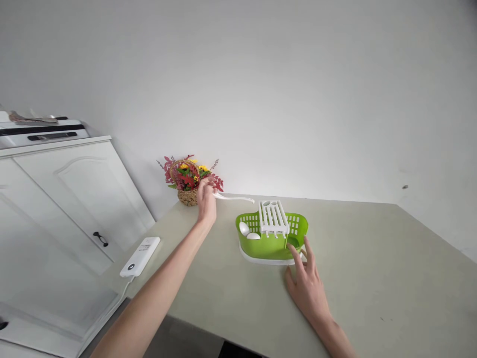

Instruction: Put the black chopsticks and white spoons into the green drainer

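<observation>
A green plastic basket (270, 247) with a white base and a white slotted rack (274, 219) across its top stands on the table. Two white spoons (244, 228) lie with their rounded bowls up in its left part. Left of and behind the basket, my left hand (207, 196) is closed on one end of a slender white spoon (236, 198); the curved handle points right toward the rack, and the end within my fingers is hidden. My right hand (307, 286) is open at the basket's front right, fingers spread, with fingertips at the rim.
A woven flower basket (187, 197) stands behind my left hand near the wall. A white power bank (140, 256) with a cable lies by the table's left edge. White cabinets (74, 199) adjoin on the left. The table (365, 263) extends to the right.
</observation>
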Demonstrator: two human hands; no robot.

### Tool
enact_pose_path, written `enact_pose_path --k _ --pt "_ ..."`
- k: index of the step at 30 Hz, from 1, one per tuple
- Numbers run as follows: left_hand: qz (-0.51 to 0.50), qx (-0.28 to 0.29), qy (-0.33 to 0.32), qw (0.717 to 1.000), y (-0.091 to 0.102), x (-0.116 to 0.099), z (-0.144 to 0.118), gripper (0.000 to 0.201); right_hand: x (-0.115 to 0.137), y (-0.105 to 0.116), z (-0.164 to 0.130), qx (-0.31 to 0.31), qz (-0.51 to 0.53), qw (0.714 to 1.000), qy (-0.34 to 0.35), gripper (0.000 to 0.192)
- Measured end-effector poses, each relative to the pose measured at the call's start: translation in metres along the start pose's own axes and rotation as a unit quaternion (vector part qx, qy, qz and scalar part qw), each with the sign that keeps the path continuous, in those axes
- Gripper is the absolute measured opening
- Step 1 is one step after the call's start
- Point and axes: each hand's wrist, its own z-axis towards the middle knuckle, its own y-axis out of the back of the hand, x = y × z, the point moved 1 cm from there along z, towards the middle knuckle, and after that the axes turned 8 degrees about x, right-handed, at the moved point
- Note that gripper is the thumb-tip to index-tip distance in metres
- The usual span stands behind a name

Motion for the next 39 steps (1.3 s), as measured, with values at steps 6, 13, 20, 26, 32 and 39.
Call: enact_pose_path --k 6,13,20,26,32,39 --pt "-0.177 -0.155 0.131 0.963 0.046 0.013 0.019 0.027 -0.001 0.000 -0.001 0.006 0.005 1.000 -0.002 0.056" --pt "-0.164 -0.190 0.222 0.942 0.101 0.037 0.010 0.036 0.003 0.005 0.000 0.013 0.017 1.000 -0.009 0.049" --pt "-0.058 -0.143 0.246 0.957 0.127 0.059 -0.012 0.030 0.002 0.005 0.000 0.011 0.012 1.000 -0.007 0.051" --pt "0.087 -0.008 0.245 0.966 0.135 0.074 -0.036 0.010 0.000 0.004 -0.002 0.017 0.011 1.000 -0.009 0.054" --pt "0.237 0.175 0.232 0.927 0.140 0.081 -0.048 0.029 0.000 0.004 -0.001 0.017 0.009 1.000 -0.009 0.055" --pt "0.351 0.299 0.232 0.856 0.142 0.084 -0.057 0.029 0.001 0.004 -0.002 0.022 0.008 1.000 -0.013 0.054"
